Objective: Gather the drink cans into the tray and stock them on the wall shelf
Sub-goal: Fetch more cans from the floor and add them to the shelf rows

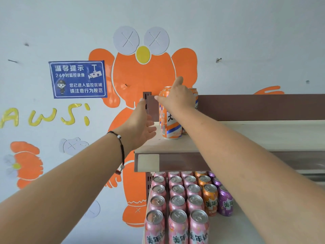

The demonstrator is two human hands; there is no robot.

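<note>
An orange, white and blue drink can (169, 125) stands upright at the left end of the upper wall shelf (255, 136), with more orange cans partly hidden behind it. My right hand (177, 97) rests over the top of the front can, fingers wrapped around it. My left hand (140, 124) is raised just left of the can, fingers spread, holding nothing. No tray is in view.
The lower shelf holds rows of pink cans (177, 203), a column of orange cans (210, 199) and purple cans (226, 201). A brown back panel (260, 106) runs behind the upper shelf. The wall carries an orange cartoon figure and a blue sign (78, 79).
</note>
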